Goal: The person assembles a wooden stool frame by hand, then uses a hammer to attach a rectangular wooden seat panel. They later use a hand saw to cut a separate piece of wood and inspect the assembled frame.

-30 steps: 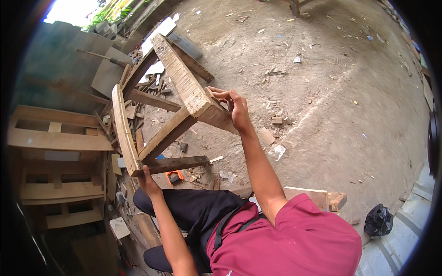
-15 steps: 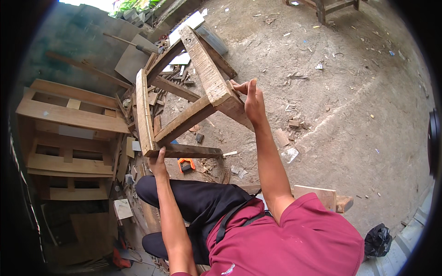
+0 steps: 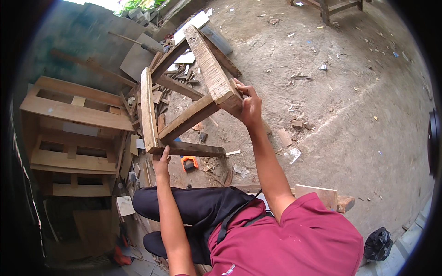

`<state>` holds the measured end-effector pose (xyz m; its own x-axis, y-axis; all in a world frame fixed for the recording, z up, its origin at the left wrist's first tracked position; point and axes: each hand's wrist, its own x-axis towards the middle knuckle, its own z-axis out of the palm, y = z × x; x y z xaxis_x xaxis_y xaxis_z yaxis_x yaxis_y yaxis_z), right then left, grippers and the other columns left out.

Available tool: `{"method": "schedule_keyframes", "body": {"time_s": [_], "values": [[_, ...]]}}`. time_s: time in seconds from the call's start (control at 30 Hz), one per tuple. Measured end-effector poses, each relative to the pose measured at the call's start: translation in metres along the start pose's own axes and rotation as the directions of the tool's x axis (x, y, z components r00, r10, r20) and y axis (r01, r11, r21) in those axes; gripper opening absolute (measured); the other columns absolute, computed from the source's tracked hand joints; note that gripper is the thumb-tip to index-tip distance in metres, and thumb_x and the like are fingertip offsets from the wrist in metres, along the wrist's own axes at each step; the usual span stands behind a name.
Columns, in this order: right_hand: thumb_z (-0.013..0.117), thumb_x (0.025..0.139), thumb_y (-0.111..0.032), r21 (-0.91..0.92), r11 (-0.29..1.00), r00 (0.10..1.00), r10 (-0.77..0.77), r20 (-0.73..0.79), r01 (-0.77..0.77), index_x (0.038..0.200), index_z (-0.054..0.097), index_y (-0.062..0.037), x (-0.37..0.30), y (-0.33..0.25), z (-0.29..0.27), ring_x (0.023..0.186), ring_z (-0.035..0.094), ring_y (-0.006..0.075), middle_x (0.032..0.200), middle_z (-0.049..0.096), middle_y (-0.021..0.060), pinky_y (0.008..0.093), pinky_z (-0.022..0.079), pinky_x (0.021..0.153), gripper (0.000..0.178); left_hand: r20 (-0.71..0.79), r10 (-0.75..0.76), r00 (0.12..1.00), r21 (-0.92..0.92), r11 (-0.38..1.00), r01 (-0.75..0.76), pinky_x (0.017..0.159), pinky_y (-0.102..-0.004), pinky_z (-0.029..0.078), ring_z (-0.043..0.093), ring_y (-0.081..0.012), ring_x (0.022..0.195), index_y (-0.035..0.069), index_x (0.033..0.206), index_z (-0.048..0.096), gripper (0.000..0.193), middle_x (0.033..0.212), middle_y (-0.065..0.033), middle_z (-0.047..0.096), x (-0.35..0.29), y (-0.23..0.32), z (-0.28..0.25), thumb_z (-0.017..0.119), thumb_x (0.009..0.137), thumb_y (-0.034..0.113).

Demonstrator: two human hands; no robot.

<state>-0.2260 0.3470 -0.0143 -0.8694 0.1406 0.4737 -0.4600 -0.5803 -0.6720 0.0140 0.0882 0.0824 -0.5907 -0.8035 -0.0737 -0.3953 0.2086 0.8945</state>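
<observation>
A weathered wooden frame with legs, much like a bare stool frame, stands tilted before me. Two thick beams form its sides, joined by crosspieces. At its near left corner, my left hand grips the end of the slimmer beam, with thumb and fingers pressed to the wood. My right hand is closed around the near end of the thicker beam, fingers curled over its outer edge; part of the grip is hidden. An orange and black tool lies on the floor below the frame, its kind unclear.
Wooden panels with rectangular openings are stacked at the left. Offcuts are piled behind the frame. A wooden bench stands far right, a black plastic bag near right. Scraps litter the concrete floor.
My right hand's raised thumb and fingers have come down and folded onto the beam end. My left hand stays at its corner. The whole view has shifted slightly.
</observation>
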Motion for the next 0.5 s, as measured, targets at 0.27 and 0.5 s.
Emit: {"method": "schedule_keyframes", "body": {"time_s": [0.27, 0.5], "values": [[0.095, 0.058, -0.033, -0.346, 0.931, 0.982, -0.056, 0.182, 0.117, 0.121, 0.039, 0.0015, -0.004, -0.006, 0.013, 0.126, 0.05, 0.0307, 0.138, 0.046, 0.0253, 0.0396, 0.044, 0.103, 0.092, -0.032, 0.185, 0.982, 0.047, 0.982, -0.184, 0.096, -0.0364, 0.044, 0.054, -0.0169, 0.115, 0.003, 0.132, 0.051, 0.06, 0.126, -0.0056, 0.057, 0.014, -0.021, -0.011, 0.078, 0.082, 0.02], [0.094, 0.063, -0.022, -0.395, 0.918, 0.97, 0.115, 0.216, -0.021, 0.121, 0.038, 0.0002, -0.008, -0.011, 0.016, 0.106, 0.053, 0.0217, 0.118, 0.052, 0.0145, 0.0354, 0.046, 0.093, 0.083, 0.023, 0.197, 0.98, -0.047, 0.98, -0.195, 0.091, -0.0309, 0.046, 0.057, -0.0145, 0.105, 0.001, 0.124, 0.058, 0.058, 0.111, -0.0046, 0.064, 0.028, -0.011, -0.018, 0.085, 0.074, 0.016]]}}
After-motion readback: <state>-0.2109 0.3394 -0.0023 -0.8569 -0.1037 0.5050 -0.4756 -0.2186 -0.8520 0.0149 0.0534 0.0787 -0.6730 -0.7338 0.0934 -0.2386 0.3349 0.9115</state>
